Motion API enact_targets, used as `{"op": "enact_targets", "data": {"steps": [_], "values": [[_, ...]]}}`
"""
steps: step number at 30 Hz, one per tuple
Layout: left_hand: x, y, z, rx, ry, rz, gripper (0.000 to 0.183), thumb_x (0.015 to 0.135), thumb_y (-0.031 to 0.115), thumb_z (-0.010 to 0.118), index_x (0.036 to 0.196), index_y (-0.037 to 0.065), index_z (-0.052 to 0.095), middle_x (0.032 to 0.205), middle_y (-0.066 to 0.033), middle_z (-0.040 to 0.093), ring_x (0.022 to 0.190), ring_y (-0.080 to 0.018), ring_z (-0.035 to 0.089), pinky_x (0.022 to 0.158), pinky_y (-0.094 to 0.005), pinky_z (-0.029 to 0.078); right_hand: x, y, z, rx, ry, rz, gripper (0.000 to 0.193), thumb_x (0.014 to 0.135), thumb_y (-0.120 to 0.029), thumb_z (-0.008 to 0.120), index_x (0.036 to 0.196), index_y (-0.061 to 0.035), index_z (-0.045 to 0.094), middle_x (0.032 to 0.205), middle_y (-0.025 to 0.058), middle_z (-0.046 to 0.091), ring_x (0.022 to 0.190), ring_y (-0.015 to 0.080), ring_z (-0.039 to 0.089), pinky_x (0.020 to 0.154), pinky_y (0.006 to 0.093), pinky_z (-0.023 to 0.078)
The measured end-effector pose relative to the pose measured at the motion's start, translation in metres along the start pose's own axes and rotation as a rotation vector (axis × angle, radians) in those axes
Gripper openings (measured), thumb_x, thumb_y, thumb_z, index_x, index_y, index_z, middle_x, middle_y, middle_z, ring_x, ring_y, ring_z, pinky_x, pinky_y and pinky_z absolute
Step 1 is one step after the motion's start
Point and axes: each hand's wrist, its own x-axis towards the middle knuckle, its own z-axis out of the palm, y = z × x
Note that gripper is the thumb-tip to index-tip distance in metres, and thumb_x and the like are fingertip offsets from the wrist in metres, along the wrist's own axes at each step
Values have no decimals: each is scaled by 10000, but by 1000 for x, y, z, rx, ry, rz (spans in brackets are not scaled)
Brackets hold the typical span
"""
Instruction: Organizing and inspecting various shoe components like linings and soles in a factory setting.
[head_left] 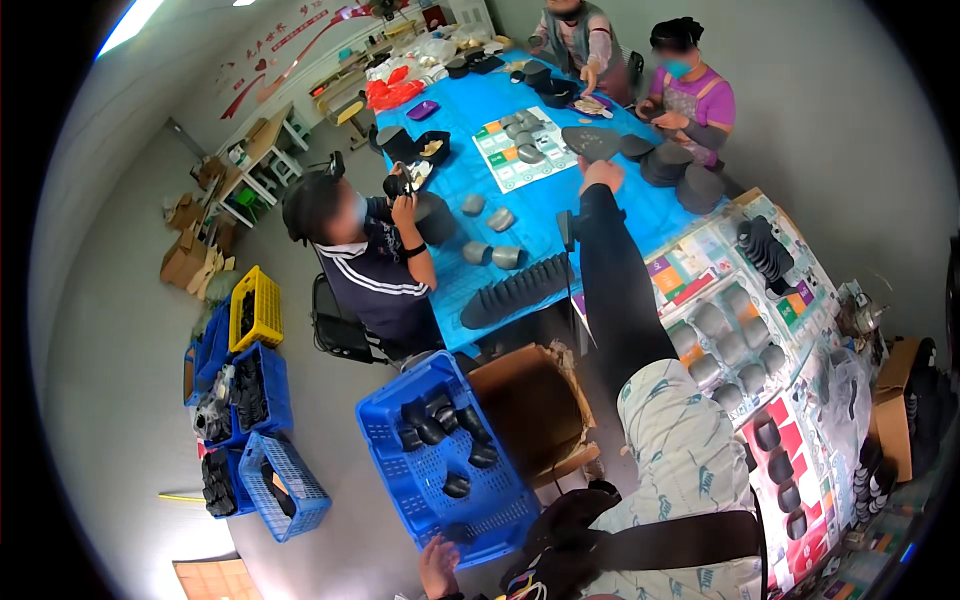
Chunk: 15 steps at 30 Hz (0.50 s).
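Observation:
My right arm [622, 280], in a black oversleeve, stretches across the blue-covered table [560, 215]. At its far end my right hand [602, 176] is closed at the near edge of a flat, dark grey pointed piece [590, 142]. The fingertips are partly hidden. Low in the view, my left hand [438, 566] has its fingers apart, holding nothing, beside the near rim of a blue plastic crate [375, 440]. Several black curved pieces [440, 415], shaped like shoe toe caps, lie in that crate.
Shiny grey caps [478, 252] and a row of dark nested pieces [515, 290] lie on the table. An open cardboard box [530, 400] adjoins the crate. More caps cover a side table [730, 335]. A co-worker [370, 250] sits left; two people [690, 100] work beyond.

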Motion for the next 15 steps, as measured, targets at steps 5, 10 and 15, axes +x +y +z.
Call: {"op": "enact_targets", "data": {"steps": [5, 10, 15], "values": [[16, -5, 26, -8, -9, -50, 418, 1018, 293, 543, 1344, 31, 562, 1164, -102, 682, 936, -198, 660, 825, -309, 529, 57, -35, 13, -56, -1, -131, 380, 806, 196, 417, 1184, 163, 435, 1121, 311, 538, 760, 428, 685, 574, 400, 657], [23, -16, 18, 664, -114, 296, 418, 979, 169, 603, 1360, 6, 548, 1186, -204, 650, 1042, -329, 638, 873, -384, 527, 82, -22, 17, 0, 21, -144, 387, 782, 198, 424, 1161, 123, 456, 1181, 292, 506, 737, 409, 672, 585, 413, 664], [69, -76, -24, 52, -21, -151, 431, 1056, 331, 458, 1420, 107, 511, 1289, -126, 631, 1120, -219, 635, 922, -342, 515, 132, -33, 20, -56, 8, -252, 458, 770, 188, 434, 1190, 5, 412, 1221, 289, 471, 817, 437, 666, 568, 456, 661]]}}
